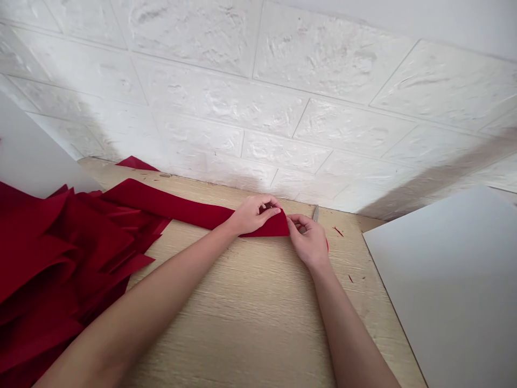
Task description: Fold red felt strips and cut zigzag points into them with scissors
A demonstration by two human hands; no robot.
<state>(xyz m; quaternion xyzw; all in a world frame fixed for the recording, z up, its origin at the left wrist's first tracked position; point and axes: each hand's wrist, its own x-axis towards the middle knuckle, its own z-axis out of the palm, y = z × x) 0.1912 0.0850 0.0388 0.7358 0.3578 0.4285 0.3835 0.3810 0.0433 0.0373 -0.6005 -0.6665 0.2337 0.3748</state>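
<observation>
Strip (194,210) runs from red pile (44,269) across table (242,312) to both hands. I'd keep left stretch flat, no snagging on pile, right end square, light pull so it won't crease. Left hand (254,214): wrist low over strip, thumb and finger seem pinched near end. Right hand (310,240): back up, thumb and finger clamped on tip, forearm angled in.

Seemingly a craft workspace: wooden tabletop (242,312), brick-patterned wall (226,97), heaped red material (44,285), loose scraps (338,231).
</observation>
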